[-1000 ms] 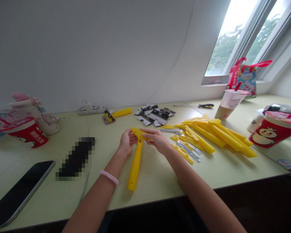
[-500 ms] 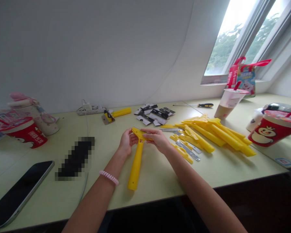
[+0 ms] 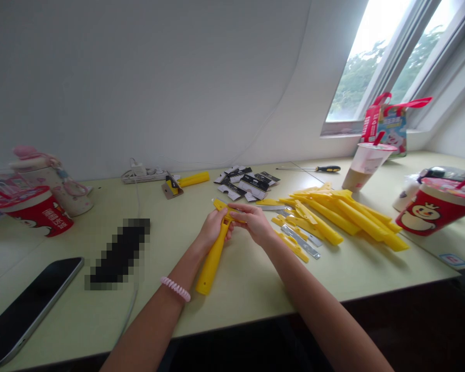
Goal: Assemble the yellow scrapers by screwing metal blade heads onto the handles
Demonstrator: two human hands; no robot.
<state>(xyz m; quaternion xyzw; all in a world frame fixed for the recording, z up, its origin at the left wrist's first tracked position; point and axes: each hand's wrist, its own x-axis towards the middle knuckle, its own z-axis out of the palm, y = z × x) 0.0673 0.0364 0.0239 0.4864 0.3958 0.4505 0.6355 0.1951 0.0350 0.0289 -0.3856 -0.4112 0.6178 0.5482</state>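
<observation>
Gripping a yellow plastic scraper [image 3: 213, 263] by its handle, the left hand [image 3: 215, 227] curls shut while the right hand [image 3: 253, 223] pinches its wide head (2 hands on 1 scraper) above the tabletop [image 3: 248, 289].

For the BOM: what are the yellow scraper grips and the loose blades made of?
The yellow scraper grip looks like moulded plastic: opaque, semi-gloss, rounded edges. The loose blades look like thin steel, with a grey metallic sheen; alloy can't be told.

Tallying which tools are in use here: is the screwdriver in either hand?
No, the screwdriver lies at the back of the desk, while the left hand and right hand both hold a yellow plastic scraper handle.
</observation>
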